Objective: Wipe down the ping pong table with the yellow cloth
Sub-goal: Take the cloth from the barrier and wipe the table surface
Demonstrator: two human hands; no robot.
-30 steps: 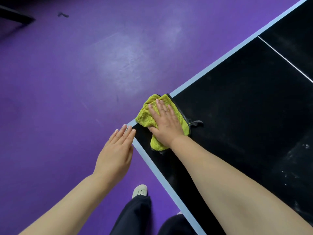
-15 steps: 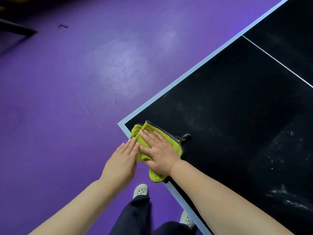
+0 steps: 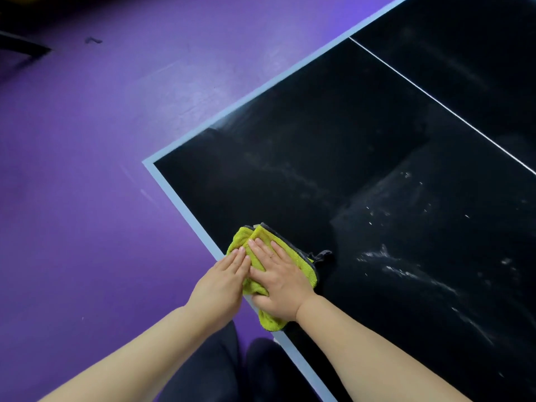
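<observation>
Most of the left side is purple floor (image 3: 87,169), with a dark slanted bar (image 3: 23,47) at its far left edge and a small dark scrap (image 3: 93,40) lying near it. To the right of that comes the corner of the ping pong table (image 3: 348,169), black on top, with a pale blue border (image 3: 179,198) running along both edges. Further right, a thin white line (image 3: 435,103) crosses the top, and below it the black is marked with whitish smears and flecks (image 3: 406,265). My dark trousers (image 3: 203,372) show at the bottom, just beside the table's near edge. My left hand (image 3: 220,282) is flat, its fingers straight and pressed together, with the fingertips resting on the left part of the yellow cloth (image 3: 240,237) while the palm hangs out past the border. My right hand (image 3: 278,282) lies palm down on the middle of the cloth, fingers straight and a little apart, pressing it onto the table. The cloth is bunched on the near edge, a little below the corner, with its lower end lapping over the blue border. A small grey loop (image 3: 322,253) sticks out of its right side onto the black.
</observation>
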